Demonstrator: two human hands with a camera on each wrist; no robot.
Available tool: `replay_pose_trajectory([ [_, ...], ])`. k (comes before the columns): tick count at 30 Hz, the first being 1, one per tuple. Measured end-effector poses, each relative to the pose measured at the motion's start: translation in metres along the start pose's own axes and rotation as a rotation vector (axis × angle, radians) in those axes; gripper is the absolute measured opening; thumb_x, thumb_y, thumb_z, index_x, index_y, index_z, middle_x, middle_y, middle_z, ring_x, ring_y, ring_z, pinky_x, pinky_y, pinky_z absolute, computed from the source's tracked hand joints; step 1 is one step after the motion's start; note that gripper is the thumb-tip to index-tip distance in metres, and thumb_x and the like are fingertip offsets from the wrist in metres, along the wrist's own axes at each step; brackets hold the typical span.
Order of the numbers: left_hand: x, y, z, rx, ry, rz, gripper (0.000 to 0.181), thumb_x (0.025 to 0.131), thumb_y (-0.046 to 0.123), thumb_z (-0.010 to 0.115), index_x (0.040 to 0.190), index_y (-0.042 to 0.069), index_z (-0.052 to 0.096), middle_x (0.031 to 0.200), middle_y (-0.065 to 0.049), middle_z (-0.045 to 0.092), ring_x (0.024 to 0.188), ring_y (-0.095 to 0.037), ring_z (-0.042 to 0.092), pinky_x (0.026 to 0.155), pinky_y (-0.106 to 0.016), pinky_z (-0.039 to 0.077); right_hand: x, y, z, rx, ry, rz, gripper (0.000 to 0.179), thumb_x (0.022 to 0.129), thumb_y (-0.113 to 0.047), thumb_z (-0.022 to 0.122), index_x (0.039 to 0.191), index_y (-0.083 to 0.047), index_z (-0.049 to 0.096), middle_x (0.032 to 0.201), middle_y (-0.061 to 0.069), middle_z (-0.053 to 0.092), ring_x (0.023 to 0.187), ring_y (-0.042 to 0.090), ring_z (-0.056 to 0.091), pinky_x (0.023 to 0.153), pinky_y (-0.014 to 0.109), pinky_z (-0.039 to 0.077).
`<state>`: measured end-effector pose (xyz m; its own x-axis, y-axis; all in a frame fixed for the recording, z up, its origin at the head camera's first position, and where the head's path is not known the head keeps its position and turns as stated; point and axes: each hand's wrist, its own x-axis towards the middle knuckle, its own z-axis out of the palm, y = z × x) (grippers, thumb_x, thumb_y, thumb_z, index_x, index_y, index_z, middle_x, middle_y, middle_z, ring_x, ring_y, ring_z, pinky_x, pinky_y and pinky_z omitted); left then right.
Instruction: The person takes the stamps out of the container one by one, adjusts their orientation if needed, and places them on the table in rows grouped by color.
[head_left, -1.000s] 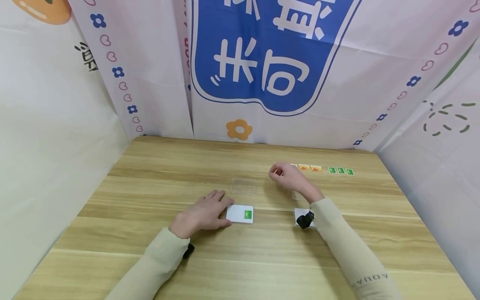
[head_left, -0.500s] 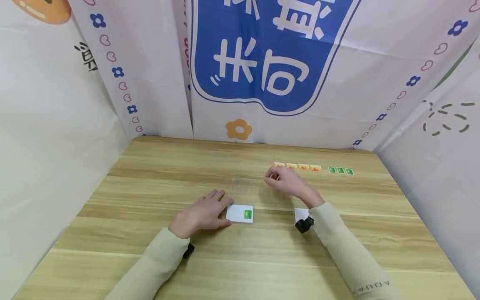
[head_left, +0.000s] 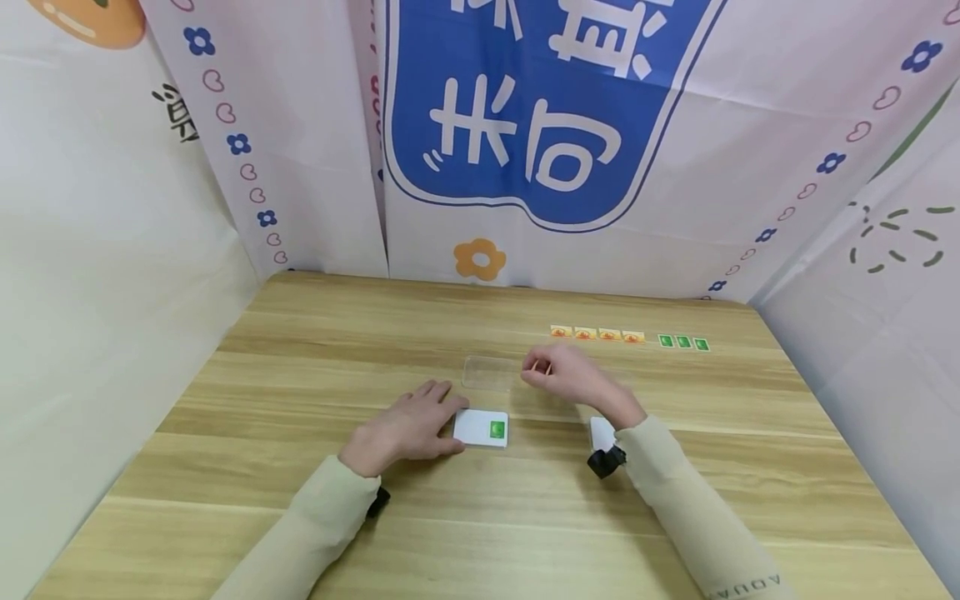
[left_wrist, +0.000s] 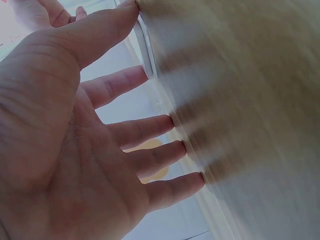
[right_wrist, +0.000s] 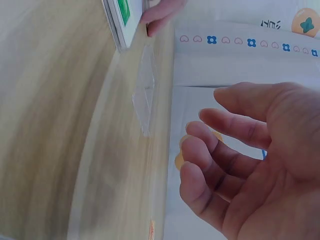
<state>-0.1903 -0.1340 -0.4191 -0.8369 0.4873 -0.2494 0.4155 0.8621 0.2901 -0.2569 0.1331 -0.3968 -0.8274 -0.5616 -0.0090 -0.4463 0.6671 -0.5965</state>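
My left hand rests with its fingertips on the table. Its thumb and index finger touch the left end of a flat white box or card stack, which bears a small green sticker. Beyond it lies a thin clear plastic cover, also visible in the right wrist view. Right of that cover hovers my right hand, fingers loosely curled; the right wrist view shows nothing between its thumb and fingertips. A second white stack lies beside the right wrist, partly hidden by it.
A row of several orange stickers lies toward the table's back. Right of them is a row of green stickers. A printed curtain encloses the wooden table at the back and sides.
My right hand has moved from the orange stickers toward me and slightly left, uncovering the whole orange row. My left hand stays by the white stack with the green sticker.
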Motion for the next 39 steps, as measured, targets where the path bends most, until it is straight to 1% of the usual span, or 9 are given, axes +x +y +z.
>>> replay_pose_trajectory([
  [3, 0.001, 0.000, 0.000, -0.003, 0.001, -0.001, 0.061, 0.091, 0.044, 0.066, 0.143, 0.020, 0.047, 0.158, -0.019, 0.031, 0.146, -0.043, 0.026, 0.113, -0.063, 0.029, -0.001, -0.003, 0.003, -0.004, -0.010, 0.005, 0.010, 0.094, -0.020, 0.064, 0.097, -0.012, 0.069, 0.081, 0.000, 0.066, 0.066, 0.010, 0.055, 0.058, 0.024, 0.046],
  [7, 0.001, 0.000, 0.002, -0.007, -0.001, -0.006, 0.061, 0.091, 0.045, 0.066, 0.143, 0.021, 0.047, 0.158, -0.019, 0.030, 0.147, -0.043, 0.026, 0.113, -0.063, 0.029, -0.004, -0.007, 0.009, -0.059, -0.005, -0.019, 0.010, 0.092, -0.021, 0.067, 0.096, -0.013, 0.070, 0.079, -0.002, 0.065, 0.065, 0.008, 0.054, 0.058, 0.023, 0.045],
  [13, 0.002, -0.001, 0.002, -0.006, 0.004, -0.007, 0.061, 0.091, 0.046, 0.066, 0.143, 0.021, 0.047, 0.158, -0.019, 0.031, 0.146, -0.043, 0.026, 0.112, -0.063, 0.029, -0.004, -0.011, 0.017, -0.084, -0.024, -0.023, 0.010, 0.093, -0.023, 0.066, 0.096, -0.014, 0.069, 0.079, -0.003, 0.066, 0.067, 0.006, 0.055, 0.061, 0.023, 0.045],
  [18, 0.002, -0.002, 0.002, -0.004, 0.010, -0.010, 0.061, 0.091, 0.046, 0.066, 0.143, 0.021, 0.047, 0.158, -0.018, 0.031, 0.146, -0.043, 0.026, 0.112, -0.063, 0.029, -0.003, -0.014, 0.024, -0.082, -0.044, -0.035, 0.008, 0.093, -0.023, 0.066, 0.096, -0.015, 0.069, 0.081, -0.004, 0.066, 0.070, 0.007, 0.056, 0.063, 0.023, 0.047],
  [21, 0.002, -0.002, 0.002, -0.003, 0.012, -0.006, 0.061, 0.091, 0.046, 0.066, 0.143, 0.021, 0.047, 0.158, -0.019, 0.031, 0.146, -0.043, 0.026, 0.112, -0.063, 0.029, -0.004, -0.015, 0.027, -0.069, -0.048, -0.044, 0.007, 0.093, -0.021, 0.067, 0.095, -0.015, 0.069, 0.081, -0.003, 0.066, 0.069, 0.008, 0.055, 0.062, 0.023, 0.047],
  [25, 0.002, -0.002, 0.001, -0.002, 0.015, 0.002, 0.061, 0.091, 0.046, 0.067, 0.143, 0.020, 0.048, 0.157, -0.019, 0.032, 0.146, -0.044, 0.027, 0.112, -0.063, 0.030, -0.007, -0.016, 0.030, -0.045, -0.061, -0.039, 0.008, 0.093, -0.020, 0.067, 0.096, -0.013, 0.068, 0.080, -0.002, 0.065, 0.067, 0.009, 0.054, 0.058, 0.023, 0.045],
  [28, 0.002, -0.001, 0.001, -0.007, 0.015, 0.003, 0.061, 0.091, 0.045, 0.067, 0.143, 0.020, 0.048, 0.157, -0.019, 0.032, 0.146, -0.044, 0.027, 0.111, -0.064, 0.030, -0.008, -0.016, 0.033, -0.038, -0.069, -0.030, 0.009, 0.093, -0.021, 0.067, 0.097, -0.013, 0.068, 0.081, -0.002, 0.065, 0.068, 0.009, 0.054, 0.058, 0.023, 0.045],
  [35, 0.001, 0.000, 0.000, -0.024, 0.006, -0.007, 0.061, 0.091, 0.044, 0.067, 0.143, 0.020, 0.048, 0.157, -0.019, 0.031, 0.146, -0.044, 0.026, 0.111, -0.065, 0.029, -0.009, -0.014, 0.040, -0.026, -0.091, -0.023, 0.009, 0.093, -0.020, 0.067, 0.098, -0.013, 0.070, 0.082, -0.004, 0.066, 0.071, 0.008, 0.056, 0.064, 0.023, 0.047],
  [39, 0.002, -0.001, 0.000, -0.020, 0.009, -0.005, 0.061, 0.091, 0.044, 0.067, 0.143, 0.020, 0.048, 0.157, -0.019, 0.032, 0.146, -0.044, 0.027, 0.111, -0.065, 0.030, -0.008, -0.012, 0.043, -0.015, -0.103, -0.037, 0.007, 0.093, -0.019, 0.068, 0.097, -0.013, 0.069, 0.083, -0.003, 0.067, 0.072, 0.008, 0.056, 0.065, 0.024, 0.047],
])
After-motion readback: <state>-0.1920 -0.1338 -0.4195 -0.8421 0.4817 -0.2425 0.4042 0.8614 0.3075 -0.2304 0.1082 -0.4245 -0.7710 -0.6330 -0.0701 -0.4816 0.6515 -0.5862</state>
